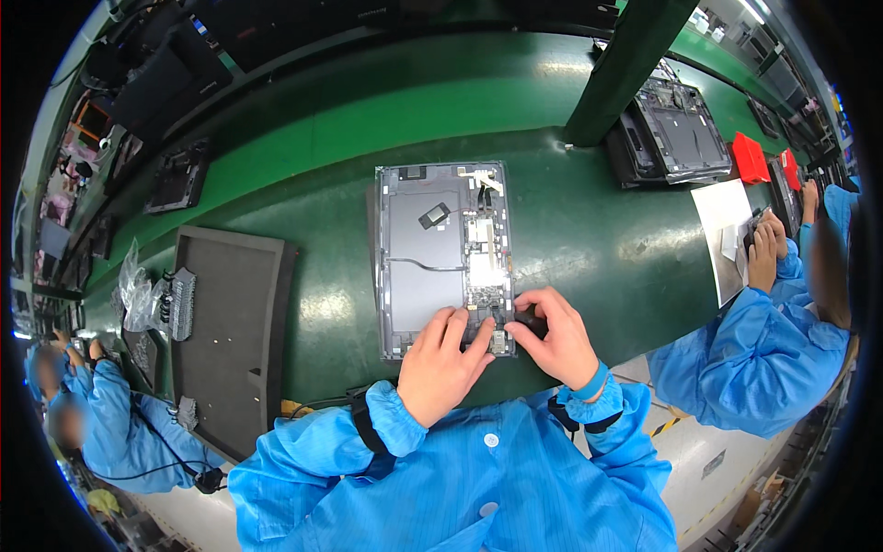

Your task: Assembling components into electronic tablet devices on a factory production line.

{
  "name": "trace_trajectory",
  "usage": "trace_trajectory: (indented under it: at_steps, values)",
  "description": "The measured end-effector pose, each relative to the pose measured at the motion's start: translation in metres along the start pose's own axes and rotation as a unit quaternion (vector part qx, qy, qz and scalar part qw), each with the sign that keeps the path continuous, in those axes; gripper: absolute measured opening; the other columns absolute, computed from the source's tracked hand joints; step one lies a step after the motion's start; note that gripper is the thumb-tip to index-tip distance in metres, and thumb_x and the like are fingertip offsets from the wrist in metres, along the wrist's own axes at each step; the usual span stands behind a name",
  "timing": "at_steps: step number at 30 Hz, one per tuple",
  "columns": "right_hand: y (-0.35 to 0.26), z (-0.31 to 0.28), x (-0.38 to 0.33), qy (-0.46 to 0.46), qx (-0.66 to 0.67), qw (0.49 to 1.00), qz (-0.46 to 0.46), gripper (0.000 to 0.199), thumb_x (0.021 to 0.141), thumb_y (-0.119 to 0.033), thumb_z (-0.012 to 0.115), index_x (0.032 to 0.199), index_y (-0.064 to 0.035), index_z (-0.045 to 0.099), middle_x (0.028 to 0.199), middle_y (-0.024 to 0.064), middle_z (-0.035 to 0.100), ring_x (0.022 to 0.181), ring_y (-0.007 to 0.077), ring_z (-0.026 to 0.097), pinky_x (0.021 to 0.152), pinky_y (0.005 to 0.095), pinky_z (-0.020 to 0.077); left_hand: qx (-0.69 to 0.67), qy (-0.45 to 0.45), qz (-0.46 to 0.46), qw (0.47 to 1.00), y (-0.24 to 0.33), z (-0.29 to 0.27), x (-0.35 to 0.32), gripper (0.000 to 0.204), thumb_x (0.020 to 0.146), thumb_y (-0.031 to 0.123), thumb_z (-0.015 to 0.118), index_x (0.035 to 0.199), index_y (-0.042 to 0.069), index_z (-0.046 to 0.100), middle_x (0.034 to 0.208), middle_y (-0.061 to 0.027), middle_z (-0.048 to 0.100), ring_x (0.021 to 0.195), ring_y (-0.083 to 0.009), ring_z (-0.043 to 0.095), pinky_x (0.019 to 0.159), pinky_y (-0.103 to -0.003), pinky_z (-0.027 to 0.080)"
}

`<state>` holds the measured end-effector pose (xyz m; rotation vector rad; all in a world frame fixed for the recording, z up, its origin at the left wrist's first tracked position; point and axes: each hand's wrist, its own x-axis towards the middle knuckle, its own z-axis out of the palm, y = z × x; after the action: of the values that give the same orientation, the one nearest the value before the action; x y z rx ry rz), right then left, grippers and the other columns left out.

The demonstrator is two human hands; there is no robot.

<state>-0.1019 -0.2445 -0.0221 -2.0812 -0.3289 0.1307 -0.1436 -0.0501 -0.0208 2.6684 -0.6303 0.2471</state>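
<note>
An opened laptop base [423, 248] lies on the green bench in front of me, its circuit board bared along the right side. On its grey inner surface rests a small black rectangular part [434, 215], set at a slant. My left hand [440, 366] reaches over the near end of the base, fingers spread and bent with the tips on the parts there; it holds nothing that I can see. At the near right corner my right hand [556, 339] curls around a small black part [532, 322], mostly covered by the fingers, thumb at the base's edge.
To the left stands a large dark foam-lined tray [225, 340], with grey pieces and clear plastic bags [138, 290] beside it. Stacked laptop bases [676, 138] and red bins [750, 158] are at the far right, behind a green post [630, 69]. Co-workers in blue sit on both sides.
</note>
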Motion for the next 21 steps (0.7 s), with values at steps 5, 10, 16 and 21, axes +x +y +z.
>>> trace_trajectory:
  at_steps: [5, 10, 16, 21]
  values:
    - [-0.001, -0.01, 0.0, 0.034, -0.043, 0.994, -0.097, 0.014, 0.08, -0.006, 0.07, 0.093, -0.0062, 0.064, 0.089, 0.008, 0.059, 0.083, 0.0275, 0.06, 0.07, 0.0365, 0.0507, 0.008, -0.004, -0.006, 1.0, 0.0, -0.002, 0.0, 0.046, 0.076, 0.021, 0.074, 0.12, 0.012, 0.062, 0.115, -0.0132, 0.052, 0.11, -0.0325, 0.052, 0.086, -0.04, 0.05]
    - [-0.002, -0.018, 0.005, 0.018, -0.162, 0.971, -0.173, 0.015, 0.076, -0.006, 0.071, 0.091, -0.0072, 0.066, 0.088, 0.0058, 0.06, 0.079, 0.0258, 0.06, 0.068, 0.0368, 0.0514, -0.145, 0.036, -0.07, 0.986, -0.009, -0.008, -0.001, 0.053, 0.073, 0.015, 0.076, 0.122, 0.006, 0.058, 0.114, -0.0133, 0.056, 0.106, -0.0338, 0.055, 0.089, -0.04, 0.049]
    - [-0.003, -0.011, 0.01, -0.012, -0.173, 0.96, -0.219, 0.02, 0.072, -0.006, 0.071, 0.091, -0.0083, 0.068, 0.088, 0.0043, 0.061, 0.077, 0.0237, 0.061, 0.065, 0.0349, 0.0522, -0.149, 0.037, -0.073, 0.985, -0.008, -0.008, -0.002, 0.051, 0.072, 0.012, 0.077, 0.119, 0.003, 0.057, 0.113, -0.0129, 0.057, 0.106, -0.0334, 0.055, 0.089, -0.041, 0.049]
    - [-0.003, -0.01, 0.015, -0.031, -0.184, 0.957, -0.222, 0.019, 0.071, -0.005, 0.07, 0.09, -0.0088, 0.069, 0.089, 0.003, 0.062, 0.078, 0.0229, 0.062, 0.065, 0.0348, 0.0522, -0.157, 0.03, -0.067, 0.985, -0.011, -0.006, -0.002, 0.05, 0.072, 0.012, 0.077, 0.117, 0.003, 0.058, 0.111, -0.0123, 0.057, 0.106, -0.0328, 0.055, 0.089, -0.041, 0.048]
